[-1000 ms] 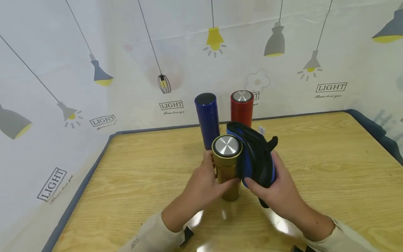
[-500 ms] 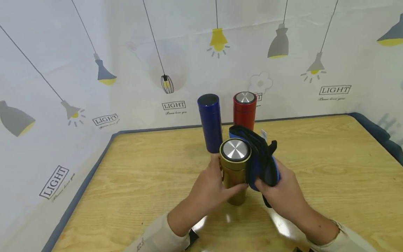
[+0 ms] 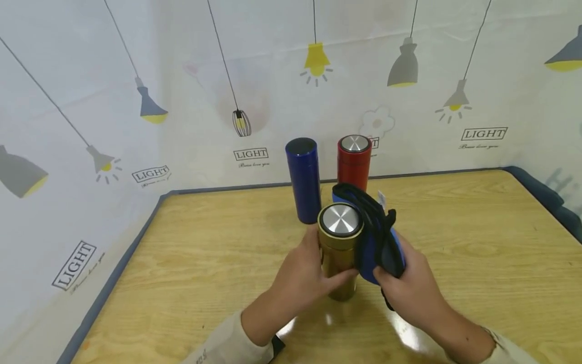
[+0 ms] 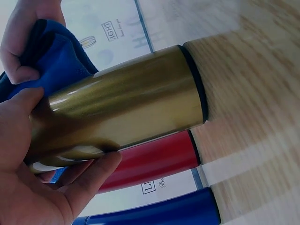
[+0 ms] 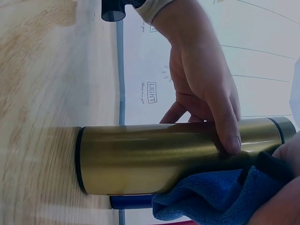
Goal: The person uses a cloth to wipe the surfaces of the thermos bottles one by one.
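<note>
A gold flask (image 3: 338, 258) with a silver lid is upright on the table, and my left hand (image 3: 297, 273) grips its side, thumb across the front. My right hand (image 3: 411, 285) holds a folded blue cloth with black edging (image 3: 375, 242) against the flask's right side. In the right wrist view the cloth (image 5: 206, 192) touches the gold surface, and the left thumb lies on the flask (image 5: 140, 154). The left wrist view shows the left fingers around the flask (image 4: 126, 98); part of them is hidden behind it.
Behind the gold flask stand a blue flask (image 3: 303, 182) on the left and a red flask (image 3: 353, 164) on the right, its lower part hidden by the cloth. The wooden table (image 3: 204, 253) ends at a wall covering (image 3: 182, 101) printed with lamps.
Over the last second the gold flask and both hands have shifted slightly right in the head view, which has itself moved a little. The cloth's folds have changed shape against the flask.
</note>
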Demonstrator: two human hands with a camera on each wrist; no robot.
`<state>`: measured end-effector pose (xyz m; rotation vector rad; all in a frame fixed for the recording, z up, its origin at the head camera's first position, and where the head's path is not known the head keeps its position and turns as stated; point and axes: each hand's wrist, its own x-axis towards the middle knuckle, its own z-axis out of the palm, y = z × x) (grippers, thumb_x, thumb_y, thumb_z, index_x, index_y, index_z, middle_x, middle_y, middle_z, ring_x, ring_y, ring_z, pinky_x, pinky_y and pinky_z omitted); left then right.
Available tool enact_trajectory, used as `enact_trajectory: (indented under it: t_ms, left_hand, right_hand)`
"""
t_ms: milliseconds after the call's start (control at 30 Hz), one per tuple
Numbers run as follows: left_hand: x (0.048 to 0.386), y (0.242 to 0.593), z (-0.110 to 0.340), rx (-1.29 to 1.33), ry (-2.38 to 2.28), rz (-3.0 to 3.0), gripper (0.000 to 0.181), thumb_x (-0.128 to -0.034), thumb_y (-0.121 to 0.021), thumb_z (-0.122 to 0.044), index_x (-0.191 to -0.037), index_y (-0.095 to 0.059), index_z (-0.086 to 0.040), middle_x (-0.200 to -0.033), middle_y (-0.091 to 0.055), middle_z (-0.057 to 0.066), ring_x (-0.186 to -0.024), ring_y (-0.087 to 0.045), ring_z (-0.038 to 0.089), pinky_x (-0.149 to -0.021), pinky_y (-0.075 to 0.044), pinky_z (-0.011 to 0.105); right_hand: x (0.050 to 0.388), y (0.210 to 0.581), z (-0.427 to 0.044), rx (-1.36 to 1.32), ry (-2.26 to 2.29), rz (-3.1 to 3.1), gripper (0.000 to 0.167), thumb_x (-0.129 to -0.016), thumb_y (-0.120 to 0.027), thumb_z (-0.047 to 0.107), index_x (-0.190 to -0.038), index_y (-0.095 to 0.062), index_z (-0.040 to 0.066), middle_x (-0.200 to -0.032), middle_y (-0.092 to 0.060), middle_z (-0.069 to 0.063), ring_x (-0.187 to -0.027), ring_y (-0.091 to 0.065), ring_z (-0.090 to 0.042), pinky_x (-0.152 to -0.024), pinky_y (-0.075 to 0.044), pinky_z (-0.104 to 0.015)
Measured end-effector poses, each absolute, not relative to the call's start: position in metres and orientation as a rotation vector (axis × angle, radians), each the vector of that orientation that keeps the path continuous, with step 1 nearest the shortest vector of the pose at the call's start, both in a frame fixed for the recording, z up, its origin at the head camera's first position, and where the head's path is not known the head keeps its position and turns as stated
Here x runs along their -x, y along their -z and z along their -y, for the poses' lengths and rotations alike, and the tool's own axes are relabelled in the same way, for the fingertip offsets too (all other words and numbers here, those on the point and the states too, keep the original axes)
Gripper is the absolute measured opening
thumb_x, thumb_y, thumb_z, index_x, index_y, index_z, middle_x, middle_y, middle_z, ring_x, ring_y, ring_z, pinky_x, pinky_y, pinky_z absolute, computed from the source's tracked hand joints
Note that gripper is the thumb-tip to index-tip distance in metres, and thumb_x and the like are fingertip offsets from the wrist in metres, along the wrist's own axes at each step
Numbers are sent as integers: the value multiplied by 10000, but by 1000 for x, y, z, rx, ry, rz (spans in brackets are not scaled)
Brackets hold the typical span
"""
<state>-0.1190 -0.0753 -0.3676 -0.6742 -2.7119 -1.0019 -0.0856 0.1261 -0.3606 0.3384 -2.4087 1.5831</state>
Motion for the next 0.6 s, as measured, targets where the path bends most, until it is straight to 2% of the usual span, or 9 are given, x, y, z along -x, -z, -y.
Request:
enact_trajectory:
  t_ms: [200,367,500,600]
  left_hand:
    - [116,369,76,711,961,2706,894,-791,-848,-411,-1448,-321,-111,-1285,-639,69,-1136,-666,206,-912,-578,389]
    - [118,368,77,732,969,2715,900,-799,-841,-409,-1459,-295,-132,-1303,-632,61,-1166,-653,197,-936,-570,395]
    - [119,366,77,738,951,2722,899,-803,-834,-424,-1457,-289,-134,-1294,-638,62,-1153,-658,200,-916,-574,397]
    - [120,366,77,750,948,2727,898,-810,-827,-429,-1459,-283,-131,-1294,-635,61,-1148,-659,197,-910,-576,388]
  right_hand:
    - [84,364,-125,-349,-1567,2476,710,-789,-577,-113,-1450,-500,135,-1263,-676,-125,-1117,-628,-132,-890,-516,-205]
    - [86,366,-125,-338,-1554,2492,681,-811,-561,-103,-1452,-502,120,-1273,-674,-121,-1140,-624,-173,-911,-507,-205]
    - [85,363,-125,-307,-1543,2480,536,-912,-595,-19,-1424,-532,126,-1263,-683,-114,-1138,-635,-191,-909,-513,-224]
    - [84,359,-125,-296,-1557,2434,382,-966,-630,81,-1345,-588,105,-1226,-698,-118,-1099,-652,-124,-882,-530,-222]
